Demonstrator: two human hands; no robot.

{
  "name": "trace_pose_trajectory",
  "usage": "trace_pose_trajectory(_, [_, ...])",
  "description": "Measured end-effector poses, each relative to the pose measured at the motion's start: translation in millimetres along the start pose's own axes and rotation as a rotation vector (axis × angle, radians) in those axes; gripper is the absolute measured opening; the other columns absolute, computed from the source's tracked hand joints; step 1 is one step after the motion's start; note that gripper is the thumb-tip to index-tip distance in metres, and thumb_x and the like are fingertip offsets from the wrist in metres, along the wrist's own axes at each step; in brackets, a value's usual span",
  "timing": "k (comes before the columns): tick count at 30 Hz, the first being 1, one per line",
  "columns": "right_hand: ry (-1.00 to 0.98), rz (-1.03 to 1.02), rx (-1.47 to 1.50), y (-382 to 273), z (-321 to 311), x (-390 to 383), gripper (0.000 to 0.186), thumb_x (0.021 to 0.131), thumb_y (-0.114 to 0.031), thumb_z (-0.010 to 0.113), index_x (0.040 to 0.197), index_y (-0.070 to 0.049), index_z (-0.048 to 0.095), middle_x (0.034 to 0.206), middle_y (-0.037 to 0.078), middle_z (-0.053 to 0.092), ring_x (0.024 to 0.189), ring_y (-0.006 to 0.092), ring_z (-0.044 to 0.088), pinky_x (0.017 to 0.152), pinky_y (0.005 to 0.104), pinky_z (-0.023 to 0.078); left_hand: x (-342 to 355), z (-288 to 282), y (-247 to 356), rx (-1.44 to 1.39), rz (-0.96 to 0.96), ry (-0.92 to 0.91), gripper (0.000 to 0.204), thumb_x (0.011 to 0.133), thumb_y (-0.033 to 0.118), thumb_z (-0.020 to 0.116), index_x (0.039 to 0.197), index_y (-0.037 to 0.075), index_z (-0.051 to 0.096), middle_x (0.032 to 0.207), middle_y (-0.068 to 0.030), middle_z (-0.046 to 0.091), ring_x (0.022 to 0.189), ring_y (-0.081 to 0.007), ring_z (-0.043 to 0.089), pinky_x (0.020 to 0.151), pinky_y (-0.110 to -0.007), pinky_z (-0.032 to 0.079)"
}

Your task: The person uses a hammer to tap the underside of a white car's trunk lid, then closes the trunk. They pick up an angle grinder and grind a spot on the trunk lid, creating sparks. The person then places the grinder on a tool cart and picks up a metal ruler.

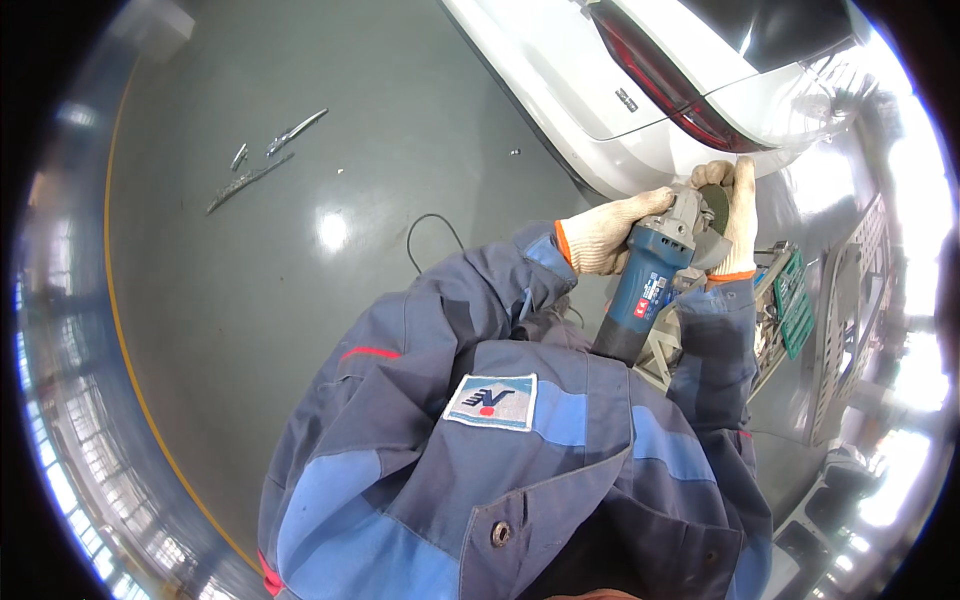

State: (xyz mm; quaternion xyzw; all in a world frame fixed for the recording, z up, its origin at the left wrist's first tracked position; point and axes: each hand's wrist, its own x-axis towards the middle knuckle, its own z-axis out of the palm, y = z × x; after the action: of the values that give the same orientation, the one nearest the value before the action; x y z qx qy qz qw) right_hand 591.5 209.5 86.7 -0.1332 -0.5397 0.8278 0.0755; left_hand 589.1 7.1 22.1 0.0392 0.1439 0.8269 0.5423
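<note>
Grinder [652, 272] sits between left grip [604, 234], clasping its head [682, 213], and right grip [740, 222], closure unclear, at its disc [716, 204]

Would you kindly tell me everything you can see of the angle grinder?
The angle grinder has a labelled blue body, black rear end, grey metallic-looking head and a round, dark greenish disc. It slants, head toward the white car. The gloved left hand holds the head; the gloved right hand is at the disc, exact contact unclear.
</note>
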Motion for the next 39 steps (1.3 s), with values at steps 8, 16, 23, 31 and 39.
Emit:
trace_pose_trajectory(8, [-0.004, 0.169, -0.132, 6.1, -2.9, 13.7, 0.068, 0.113, -0.066, 0.05, 0.067, -0.016, 0.047, 0.065, 0.004, 0.053, 0.059, 0.0214, 0.052, 0.059, 0.0367, 0.044, -4.6, 3.8, 2.0, 0.122, 0.015, 0.04, 0.058, 0.111, 0.048, 0.067, 0.148, 0.004, 0.064, 0.128, -0.0121, 0.078, 0.11, -0.0213, 0.079, 0.097, -0.041, 0.067])
trace_pose_trajectory(16, [-0.237, 0.147, 0.122, -27.8, 33.5, -15.4, 0.077, 0.114, -0.07, 0.043, 0.06, -0.016, 0.039, 0.058, 0.001, 0.037, 0.058, 0.0175, 0.035, 0.061, 0.035, 0.035, -6.9, 16.0, 8.6, 0.191, 0.03, -0.031, 0.055, 0.111, 0.044, 0.069, 0.148, 0.004, 0.064, 0.133, -0.0094, 0.076, 0.115, -0.018, 0.076, 0.103, -0.038, 0.064])
trace_pose_trajectory(23, [-0.141, 0.057, -0.057, -23.7, 27.3, -1.9, 0.068, 0.12, -0.044, 0.045, 0.059, -0.019, 0.028, 0.053, -0.001, 0.027, 0.055, 0.0157, 0.027, 0.059, 0.0356, 0.029, 0.3, 5.4, -0.7, 0.129, 0.023, -0.048, 0.058, 0.112, 0.048, 0.064, 0.151, 0.005, 0.06, 0.133, -0.0128, 0.075, 0.112, -0.0246, 0.077, 0.101, -0.048, 0.065])
trace_pose_trajectory(31, [-0.347, -0.363, -0.043, 0.0, 38.3, -19.7, 0.058, 0.116, -0.028, 0.045, 0.061, -0.014, 0.035, 0.056, 0.003, 0.04, 0.059, 0.0184, 0.037, 0.065, 0.0389, 0.036, 0.8, -15.1, -15.5, -0.047, -0.008, -0.023, 0.061, 0.111, 0.055, 0.061, 0.15, 0.008, 0.059, 0.13, -0.0163, 0.074, 0.111, -0.0306, 0.077, 0.091, -0.061, 0.066])
trace_pose_trajectory(39, [-0.682, -0.318, 0.557, -39.2, 20.5, -60.3, 0.04, 0.114, -0.029, 0.054, 0.11, 0.005, 0.075, 0.091, 0.01, 0.069, 0.086, 0.0257, 0.071, 0.107, 0.051, 0.059, 0.7, -13.1, -15.3, -0.11, 0.108, -0.079, 0.063, 0.111, 0.057, 0.06, 0.152, 0.009, 0.059, 0.132, -0.014, 0.074, 0.114, -0.0293, 0.075, 0.089, -0.06, 0.067])
